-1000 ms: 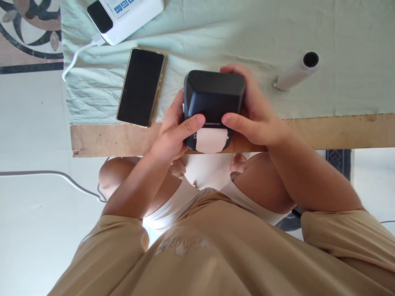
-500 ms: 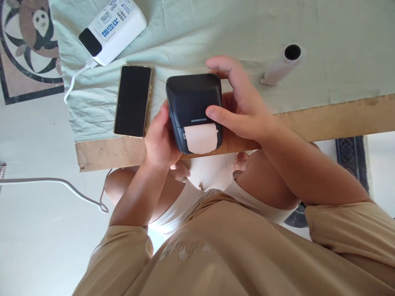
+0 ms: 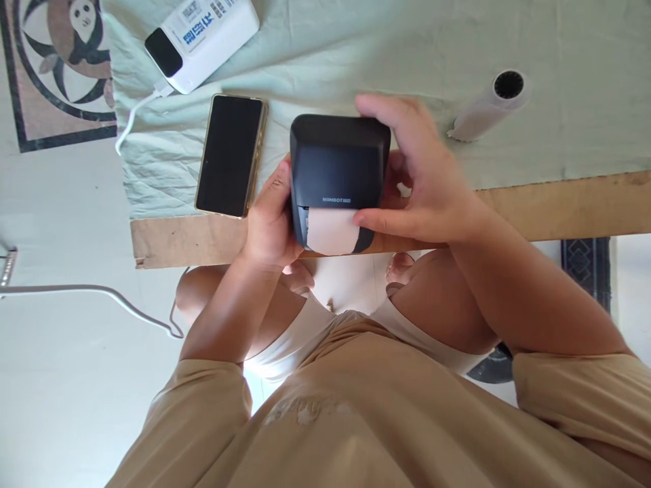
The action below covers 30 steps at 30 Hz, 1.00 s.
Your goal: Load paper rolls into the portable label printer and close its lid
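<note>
A black label printer (image 3: 336, 166) marked NIIMBOT is held up over the table's front edge. From its lower front slot hangs a strip of pale label paper (image 3: 333, 232). My left hand (image 3: 273, 224) grips the printer's left side, its thumb along that edge and the other fingers hidden underneath. Around the right side curves my right hand (image 3: 424, 176). Its thumb tip rests at the upper right corner of the paper, while the index finger reaches the printer's top right corner.
A black-screened phone (image 3: 230, 156) lies left of the printer on the green cloth (image 3: 397, 47). Behind it is a white power bank (image 3: 218, 41) with a cable. A white roll (image 3: 488, 105) lies at the right. The wooden table edge (image 3: 559, 207) runs in front.
The printer now appears larger and slightly right in view, with the whole scene shifted a little. My right thumb has slid down from the printer's cover to the paper's corner.
</note>
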Motion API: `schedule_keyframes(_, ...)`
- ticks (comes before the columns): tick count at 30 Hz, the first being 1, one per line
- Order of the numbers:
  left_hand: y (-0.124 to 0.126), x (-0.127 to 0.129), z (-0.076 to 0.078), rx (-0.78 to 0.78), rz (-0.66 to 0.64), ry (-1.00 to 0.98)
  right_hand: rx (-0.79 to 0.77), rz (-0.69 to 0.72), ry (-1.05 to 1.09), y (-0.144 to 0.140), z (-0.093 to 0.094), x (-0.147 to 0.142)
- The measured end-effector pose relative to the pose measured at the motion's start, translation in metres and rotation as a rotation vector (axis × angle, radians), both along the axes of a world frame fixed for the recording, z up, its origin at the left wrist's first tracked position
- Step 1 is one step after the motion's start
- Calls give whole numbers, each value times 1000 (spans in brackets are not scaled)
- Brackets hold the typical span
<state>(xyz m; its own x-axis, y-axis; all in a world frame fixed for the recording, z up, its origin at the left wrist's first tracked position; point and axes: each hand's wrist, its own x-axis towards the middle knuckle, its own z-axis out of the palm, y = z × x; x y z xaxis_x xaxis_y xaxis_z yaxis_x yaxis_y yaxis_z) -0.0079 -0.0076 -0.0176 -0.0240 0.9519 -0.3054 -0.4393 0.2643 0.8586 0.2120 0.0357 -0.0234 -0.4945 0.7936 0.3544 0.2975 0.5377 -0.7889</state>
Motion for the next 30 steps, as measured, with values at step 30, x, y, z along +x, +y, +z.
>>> schedule_keyframes(30,-14,-5,-3,201,-181,20,-131,-73,-85,-20,52,9)
